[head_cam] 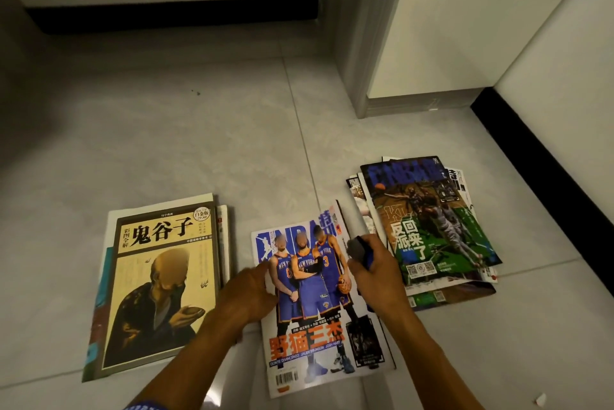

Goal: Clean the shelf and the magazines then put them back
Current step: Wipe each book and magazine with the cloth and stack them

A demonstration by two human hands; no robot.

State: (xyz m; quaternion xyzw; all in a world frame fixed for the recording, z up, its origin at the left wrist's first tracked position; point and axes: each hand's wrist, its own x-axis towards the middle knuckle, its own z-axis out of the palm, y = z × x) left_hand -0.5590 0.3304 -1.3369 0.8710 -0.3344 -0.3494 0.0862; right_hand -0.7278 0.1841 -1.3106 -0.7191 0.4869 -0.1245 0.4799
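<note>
A basketball magazine (315, 336) with three players in blue kit lies on the tiled floor in front of me. My left hand (251, 290) holds its left edge, fingers curled at the cover's side. My right hand (373, 273) grips a dark grey and blue cleaning tool (357, 248) over the magazine's upper right corner. A loose pile of magazines (428, 227) with a green and blue cover on top lies to the right. To the left sits a stack topped by a yellow book (159, 283) with a seated bald figure.
The grey tiled floor (166, 144) stretches ahead. A grey door frame (358, 44) and a white door stand at the back right, with black skirting (538, 157) along the right wall. A small white scrap (541, 399) lies at the bottom right.
</note>
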